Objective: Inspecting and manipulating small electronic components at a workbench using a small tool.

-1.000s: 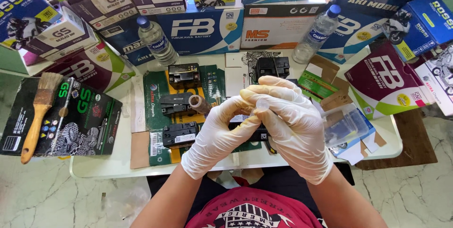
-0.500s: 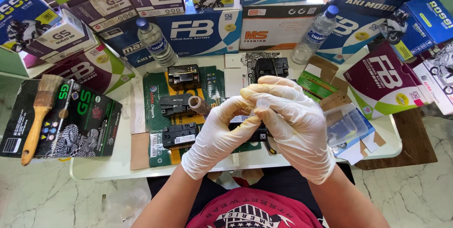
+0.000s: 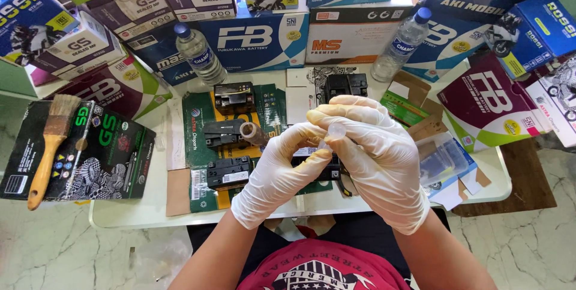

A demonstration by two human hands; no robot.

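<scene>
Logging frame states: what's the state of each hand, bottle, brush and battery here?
left hand: gloved, fingers pinching a small clear piece
right hand: gloved, fingers on the same piece
left bottle: capped, upright
right bottle: capped, upright
paintbrush: lying on black box
small batteries: unboxed, on flattened cartons

Along the far edge of the white table point(image 3: 129, 215) we meet a wall of battery boxes point(image 3: 258, 41), with two water bottles point(image 3: 201, 55) standing just before it. At the left edge a dark box point(image 3: 99, 152) carrying a paintbrush point(image 3: 51, 140) blocks us. Small black batteries point(image 3: 228, 173) crowd the middle. We find bare room only along the near edge, beside our left hand point(image 3: 279, 176) and right hand point(image 3: 375, 158).
</scene>
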